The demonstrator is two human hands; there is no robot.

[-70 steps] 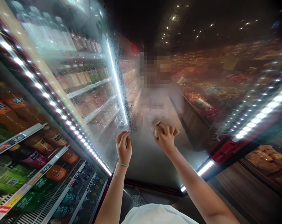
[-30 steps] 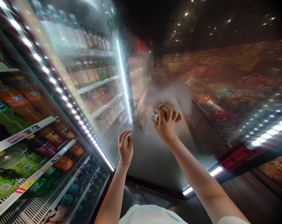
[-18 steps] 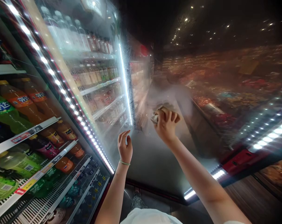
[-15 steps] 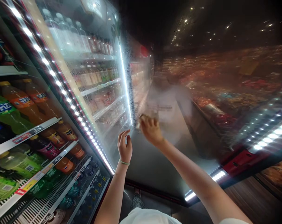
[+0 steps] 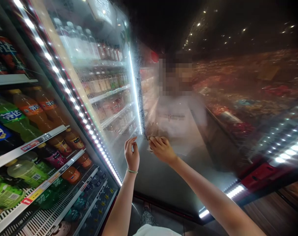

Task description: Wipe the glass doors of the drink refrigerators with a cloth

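Note:
My right hand (image 5: pixel 163 149) presses a pale folded cloth (image 5: pixel 150 148) against the fogged glass door (image 5: pixel 178 183), with its fingers bent over it. Most of the cloth is hidden under the fingers. To the left, my left hand (image 5: pixel 132 154) is raised near the cooler's lit frame, with a band at the wrist. Its fingers are loosely curled, the thumb stands apart from them, and nothing shows between them. Whether that hand touches the glass I cannot tell. A faint reflection of a person shows in the door.
On the left, an open cooler has shelves of drink bottles (image 5: pixel 32 108), edged by a bright LED strip (image 5: pixel 76 108). More bottles (image 5: pixel 75 41) appear in the glass. A red door edge (image 5: pixel 258 173) with lights lies at right; tiled floor (image 5: pixel 172 223) shows below.
My right hand has moved down the glass with the cloth. My left hand keeps nearly the same place and pose. The view has shifted slightly.

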